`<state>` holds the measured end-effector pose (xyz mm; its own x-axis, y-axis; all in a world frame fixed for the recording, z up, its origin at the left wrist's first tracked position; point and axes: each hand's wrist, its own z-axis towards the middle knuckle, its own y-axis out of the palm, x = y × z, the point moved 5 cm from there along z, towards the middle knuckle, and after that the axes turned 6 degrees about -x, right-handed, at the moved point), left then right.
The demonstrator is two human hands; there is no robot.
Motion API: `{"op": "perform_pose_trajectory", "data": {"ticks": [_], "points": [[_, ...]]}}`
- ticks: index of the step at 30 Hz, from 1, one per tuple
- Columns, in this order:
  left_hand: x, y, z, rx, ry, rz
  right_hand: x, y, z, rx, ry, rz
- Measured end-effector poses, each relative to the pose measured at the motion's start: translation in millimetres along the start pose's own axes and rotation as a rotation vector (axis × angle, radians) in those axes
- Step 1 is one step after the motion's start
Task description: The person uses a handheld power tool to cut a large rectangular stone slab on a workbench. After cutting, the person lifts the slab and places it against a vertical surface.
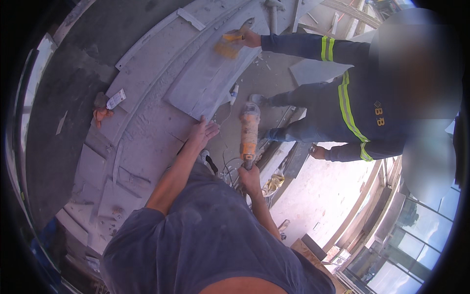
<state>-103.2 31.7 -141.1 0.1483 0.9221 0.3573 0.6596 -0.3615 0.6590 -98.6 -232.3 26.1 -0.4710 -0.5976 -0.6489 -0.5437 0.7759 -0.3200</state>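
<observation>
My right hand (249,180) wraps the dusty orange-and-grey cylindrical power tool (249,128), right of the long grey flat slab's (203,81) near corner; my left hand (200,134) spreads there, best kept clear of the tool's head.

Showing a long, orange-and-grey power tool (249,131) coated in pale dust, pointing its rounded head away from the wearer and its narrow dark end back. Also showing a long grey slab (200,88), smooth-faced and faintly streaked, lying flat beyond and left of the tool, curving gently along its length.
</observation>
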Motion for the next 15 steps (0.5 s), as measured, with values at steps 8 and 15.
{"op": "perform_pose_trajectory", "data": {"ticks": [8,15], "points": [[23,-14,9,0.054,-0.224,0.429,14,1,9,-0.014,0.026,0.046],[101,70,-41,0.099,0.154,1.901,-4,1,0,0.031,-0.017,0.098]]}}
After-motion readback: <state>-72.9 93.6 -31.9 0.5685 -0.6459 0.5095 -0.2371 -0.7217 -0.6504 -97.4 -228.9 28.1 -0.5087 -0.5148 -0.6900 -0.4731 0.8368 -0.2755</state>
